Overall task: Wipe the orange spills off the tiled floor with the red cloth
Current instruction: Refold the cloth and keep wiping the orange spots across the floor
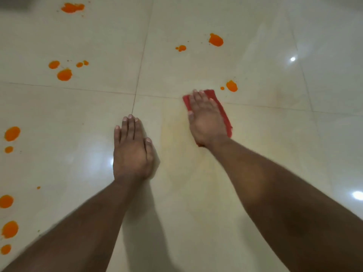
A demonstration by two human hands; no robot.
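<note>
Red cloth [224, 112] lies flat on the tiled floor [265, 65], right of centre, under our right hand [206, 122], which presses it with straight fingers. Our left hand [132, 152] rests flat and empty on the floor, just beside. One orange spill [232, 86] is near the cloth's far edge; other spills [64, 74] are far left.

Under me is a glossy cream tiled floor [255, 144] crossed by thin dark grout lines. My left hand [132, 148] lies flat on it, fingers straight. My right hand [206, 118] presses a folded red cloth [224, 112] onto it. A small orange spill [232, 86] sits just beyond the cloth; more orange splashes [64, 74] lie far left of my left hand.
</note>
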